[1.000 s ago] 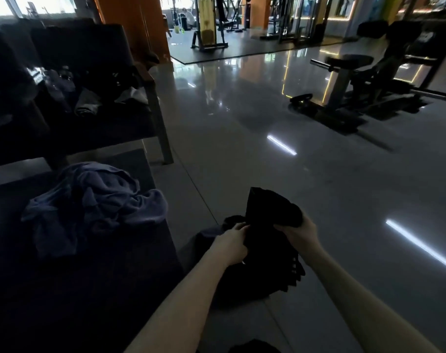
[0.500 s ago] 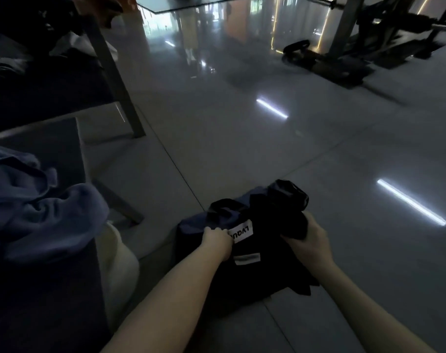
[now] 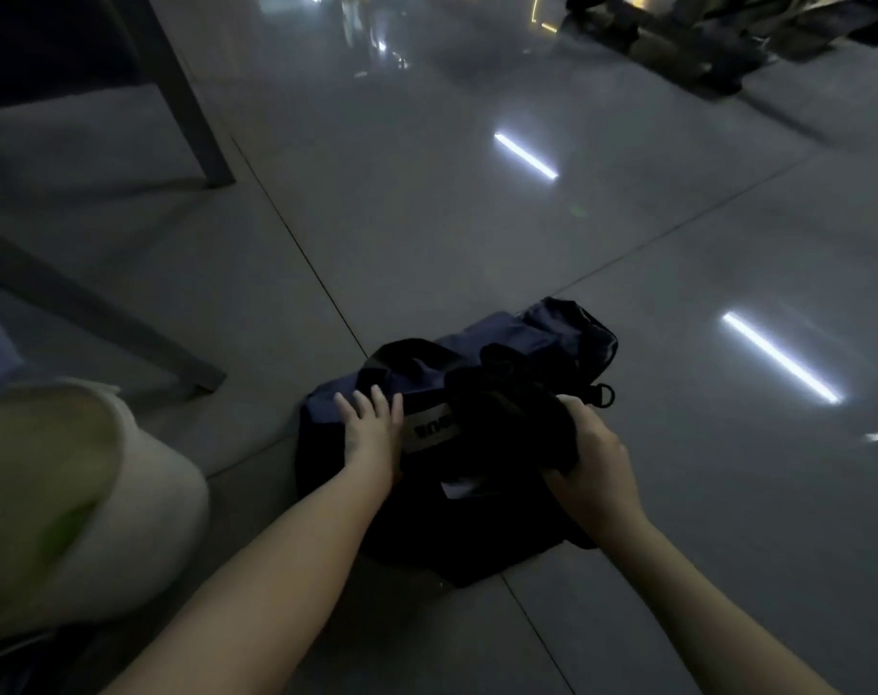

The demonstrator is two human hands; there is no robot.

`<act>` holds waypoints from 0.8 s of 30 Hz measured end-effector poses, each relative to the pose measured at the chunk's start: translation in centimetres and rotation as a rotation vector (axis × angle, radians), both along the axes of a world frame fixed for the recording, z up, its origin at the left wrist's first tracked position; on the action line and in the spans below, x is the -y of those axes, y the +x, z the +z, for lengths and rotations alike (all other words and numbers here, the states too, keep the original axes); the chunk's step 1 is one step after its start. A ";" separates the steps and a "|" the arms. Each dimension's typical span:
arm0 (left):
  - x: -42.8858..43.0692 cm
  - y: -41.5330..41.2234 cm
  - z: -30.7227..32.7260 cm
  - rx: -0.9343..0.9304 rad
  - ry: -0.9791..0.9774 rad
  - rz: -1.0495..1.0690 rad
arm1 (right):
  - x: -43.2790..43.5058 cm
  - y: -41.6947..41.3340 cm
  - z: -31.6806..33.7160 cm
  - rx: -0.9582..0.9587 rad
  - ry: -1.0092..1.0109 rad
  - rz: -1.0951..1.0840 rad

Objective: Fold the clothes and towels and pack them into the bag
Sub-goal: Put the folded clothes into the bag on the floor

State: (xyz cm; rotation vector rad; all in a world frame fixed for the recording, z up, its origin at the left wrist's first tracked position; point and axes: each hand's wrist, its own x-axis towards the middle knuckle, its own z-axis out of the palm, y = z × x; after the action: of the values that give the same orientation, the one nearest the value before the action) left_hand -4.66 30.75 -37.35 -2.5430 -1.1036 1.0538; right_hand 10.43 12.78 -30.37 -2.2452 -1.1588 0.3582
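Grey floor [image 3: 426,233]: bag [image 3: 502,338]. Left hand [image 3: 371,428] lying flat, steadying it; right hand [image 3: 592,453] gripping garment [image 3: 507,408]; advisably feeding it in folded.

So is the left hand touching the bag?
Touching. The head view shows the left hand lying flat on top of the bag, fingers straight, with no gap visible.

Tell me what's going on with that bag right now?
A person is bent over a dark bag lying on the floor. The right hand grips a bunched black garment on top of the bag, while the left hand rests on the bag with its fingers straight. The garment is not tucked inside yet, and it is too dark to tell how far the bag is open.
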 end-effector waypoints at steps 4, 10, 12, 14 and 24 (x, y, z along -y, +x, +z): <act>0.1 0.7 -1.6 -0.007 0.074 0.008 | 0.5 0.4 -1.0 0.024 0.029 0.027; -0.6 1.5 -1.5 -0.030 0.108 -0.061 | 1.0 0.8 -2.3 0.035 0.059 0.055; -1.7 1.6 0.0 0.022 0.038 -0.072 | 1.1 0.9 -2.3 0.045 0.063 0.067; -3.3 1.5 1.8 0.074 -0.025 -0.063 | 1.1 0.9 -2.1 0.065 0.067 0.080; -6.5 1.4 9.1 0.176 0.079 -0.171 | 0.1 -0.1 0.2 0.321 0.044 0.369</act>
State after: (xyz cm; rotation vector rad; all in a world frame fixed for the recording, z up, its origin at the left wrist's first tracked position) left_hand -3.30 37.28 -28.25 -2.6505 -0.9254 0.7424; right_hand 10.29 12.66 -30.18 -2.0958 -1.7388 0.1115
